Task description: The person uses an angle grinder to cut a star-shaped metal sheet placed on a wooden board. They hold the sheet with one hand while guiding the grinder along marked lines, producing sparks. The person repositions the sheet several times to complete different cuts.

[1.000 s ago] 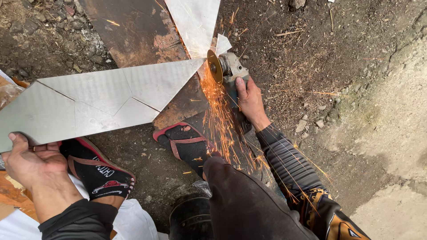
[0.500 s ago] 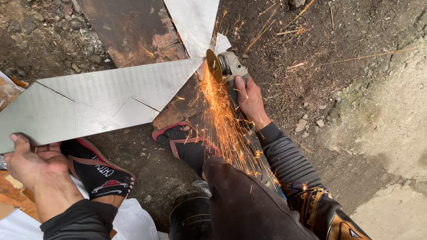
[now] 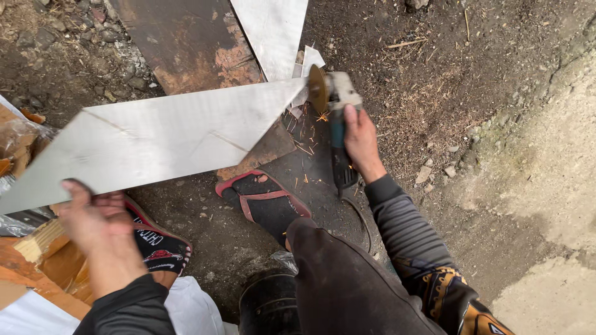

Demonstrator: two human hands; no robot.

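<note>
While a few sparks scatter at centre frame, the right hand (image 3: 360,139) has its grip wrapped around the body of an angle grinder (image 3: 335,118), whose disc sits at the pointed right tip of a long grey metal sheet (image 3: 167,139). At lower left, the left hand (image 3: 93,217) clasps the sheet's lower edge. Two sandalled feet rest on the dirt ground (image 3: 434,74) below the sheet.

Soft, even daylight falls from above with only faint shadows under the metal sheet (image 3: 167,133), which shows a mild pale sheen, while the left hand (image 3: 93,214) at eight o'clock is motion-blurred and the ground stays fairly sharp toward two o'clock.
</note>
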